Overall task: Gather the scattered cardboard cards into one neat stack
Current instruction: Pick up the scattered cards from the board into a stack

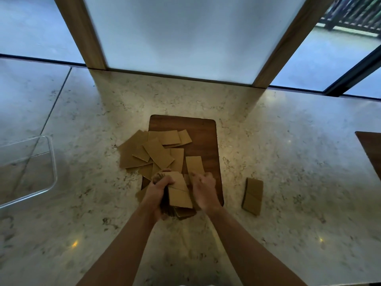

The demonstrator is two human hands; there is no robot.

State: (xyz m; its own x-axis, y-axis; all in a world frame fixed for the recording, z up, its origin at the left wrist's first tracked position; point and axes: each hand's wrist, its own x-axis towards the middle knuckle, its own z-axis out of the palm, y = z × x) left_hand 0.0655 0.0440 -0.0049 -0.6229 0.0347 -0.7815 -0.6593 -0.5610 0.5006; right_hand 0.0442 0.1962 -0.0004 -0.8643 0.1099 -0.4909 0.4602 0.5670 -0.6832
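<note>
Several brown cardboard cards (156, 153) lie scattered over the left and middle of a dark wooden board (204, 139). My left hand (157, 190) grips a thick bundle of cards (180, 198) at the board's near edge, the bundle's top cards slightly fanned. My right hand (204, 190) is at the bundle's right side, fingers curled on a card (194, 165) that lies just beyond it. A small separate pile of cards (253, 196) rests on the counter to the right of the board.
The board sits on a pale speckled stone counter (288, 162). A clear plastic container (31, 168) stands at the left. Another dark wooden piece (371, 151) shows at the right edge. A frosted panel in a wooden frame (185, 38) rises behind.
</note>
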